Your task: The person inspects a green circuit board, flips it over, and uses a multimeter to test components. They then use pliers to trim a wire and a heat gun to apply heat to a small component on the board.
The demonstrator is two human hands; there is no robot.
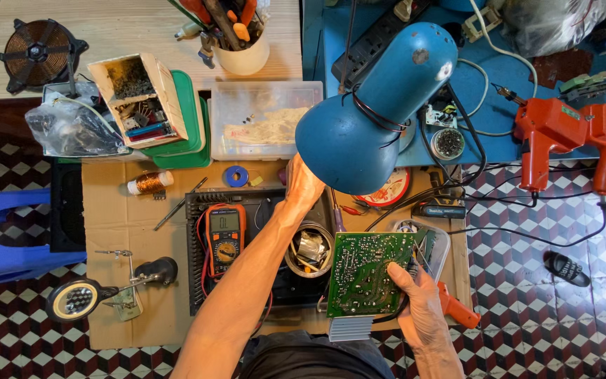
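The right hand (421, 309) grips a green circuit board (368, 274) by its right edge, thumb lying across the solder side and the other fingers hidden behind it, so the hand is closed on the board. The board sits low and just right of centre, tilted a little, its long axis running from about six o'clock to twelve, with a pale ribbed heat sink (351, 327) fixed along its lower edge. From the gripping hand the board lies toward ten o'clock. The left hand (304, 184) reaches up toward twelve o'clock and meets the rim of the blue desk lamp (373, 105); the shade covers its fingers, so whether they are closed round the rim or only touching it cannot be told. The lamp hangs at about twelve o'clock from the board, close above it, and the left hand is the nearer of the two to it. Under the left forearm lie an orange multimeter (224, 237) on a black tray and a round tin of small parts (311, 247). At three o'clock, well apart, two orange soldering guns (576, 137) rest on the blue bench.
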